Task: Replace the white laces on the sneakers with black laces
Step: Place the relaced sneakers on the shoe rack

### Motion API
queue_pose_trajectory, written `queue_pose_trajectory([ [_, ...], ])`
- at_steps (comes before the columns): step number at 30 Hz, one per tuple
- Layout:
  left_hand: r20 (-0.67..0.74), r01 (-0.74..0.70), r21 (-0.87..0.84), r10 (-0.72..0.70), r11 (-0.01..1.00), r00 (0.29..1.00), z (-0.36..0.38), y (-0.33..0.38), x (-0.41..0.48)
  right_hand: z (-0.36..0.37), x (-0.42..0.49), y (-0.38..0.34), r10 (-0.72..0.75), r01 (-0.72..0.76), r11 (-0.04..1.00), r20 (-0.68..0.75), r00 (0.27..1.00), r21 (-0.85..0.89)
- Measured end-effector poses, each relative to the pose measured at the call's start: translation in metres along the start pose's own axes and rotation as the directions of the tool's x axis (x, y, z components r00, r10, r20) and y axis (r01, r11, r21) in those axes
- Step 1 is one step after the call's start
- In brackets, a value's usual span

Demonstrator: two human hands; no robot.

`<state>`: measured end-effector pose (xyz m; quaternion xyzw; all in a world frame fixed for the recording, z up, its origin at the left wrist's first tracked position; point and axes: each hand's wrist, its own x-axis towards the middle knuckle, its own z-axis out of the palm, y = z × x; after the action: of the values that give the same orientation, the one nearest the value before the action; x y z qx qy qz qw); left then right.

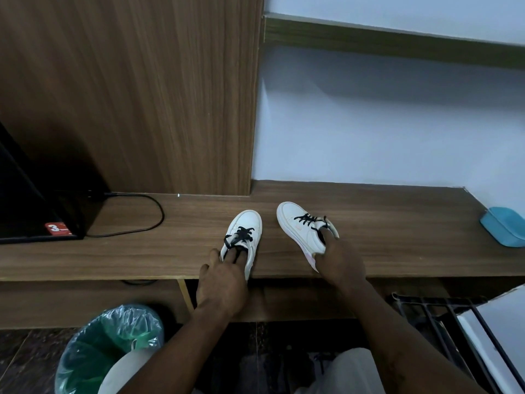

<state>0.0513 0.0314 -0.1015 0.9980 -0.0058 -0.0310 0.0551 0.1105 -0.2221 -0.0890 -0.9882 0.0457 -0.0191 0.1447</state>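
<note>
A lined bin [113, 345] stands by my left knee. At the desk [85, 265] front edge, my left hand [221, 282] hooks its fingers inside the left sneaker [251, 223], thumb outside. My right hand [339, 263] grips the right sneaker [291, 217] the same way. Both wear black laces [241, 234]. Bare desktop runs right to a blue box [502, 226]; a cable [159, 220] loops at left.

bare left hand [221, 282] and right hand [339, 261], bare forearms [176, 342], pale off-white trousers [355, 371] (only the knees in view)
</note>
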Motion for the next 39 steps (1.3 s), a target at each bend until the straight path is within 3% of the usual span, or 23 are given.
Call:
queue_pose_trajectory([
  [7,-0.008,-0.012,0.026,0.013,1.000,1.000,0.011,-0.001,0.003,0.003,0.005,-0.001,0.038,-0.039,0.999,0.021,0.999,0.022],
  [16,0.040,-0.031,0.096,0.027,0.995,0.999,0.006,-0.002,0.021,0.009,-0.002,0.003,-0.146,0.151,0.982,0.049,0.988,-0.111],
  [21,0.069,-0.055,0.041,0.053,0.998,0.996,0.002,0.021,0.029,0.000,-0.008,0.014,-0.148,0.159,0.970,0.073,0.986,-0.182],
  [25,0.013,-0.112,0.082,0.111,0.990,0.994,-0.008,0.047,0.029,0.002,-0.018,0.006,-0.173,0.184,0.969,0.078,0.982,-0.163],
  [34,-0.015,-0.285,0.020,0.285,0.958,0.958,-0.019,0.117,0.023,-0.009,-0.073,0.026,0.037,-0.037,0.999,-0.071,0.997,0.010],
  [39,0.008,-0.544,-0.055,0.545,0.837,0.838,0.000,0.206,-0.004,-0.027,-0.130,0.090,0.333,-0.323,0.943,-0.157,0.930,0.085],
])
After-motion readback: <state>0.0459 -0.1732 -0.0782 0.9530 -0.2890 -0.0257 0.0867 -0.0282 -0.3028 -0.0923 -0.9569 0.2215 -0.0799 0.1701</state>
